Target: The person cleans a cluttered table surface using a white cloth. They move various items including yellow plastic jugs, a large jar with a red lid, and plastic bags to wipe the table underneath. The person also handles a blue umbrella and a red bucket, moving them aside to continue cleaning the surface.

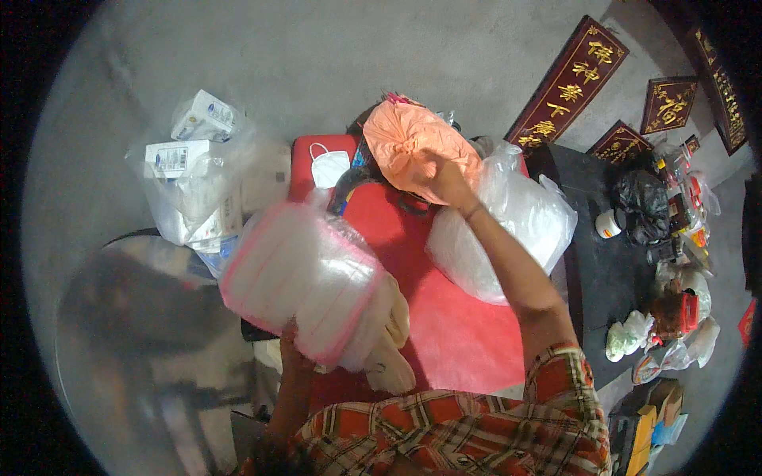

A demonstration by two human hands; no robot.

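My left hand [292, 348] grips the lower edge of a clear plastic package [297, 279] with pink edging and pale contents, blurred by motion. Against its right side, a beige soft item [390, 363] hangs down over the red cloth. Further away, my right hand [449, 181] is on a full orange plastic bag [417, 140], its blurred fingers close to the gathered knot. Beneath my right forearm sits a large, translucent white plastic bag [506, 238], tied at the top. A red cloth [464, 339] covers the table under these things.
At the left, a clear bag of white packs [190, 172] stands near a round table [143, 297]. A white face mask [331, 169] lies at the back. On the right, a black table [595, 268] holds a white jar [609, 224], a black plastic bag [643, 202] and several bagged goods.
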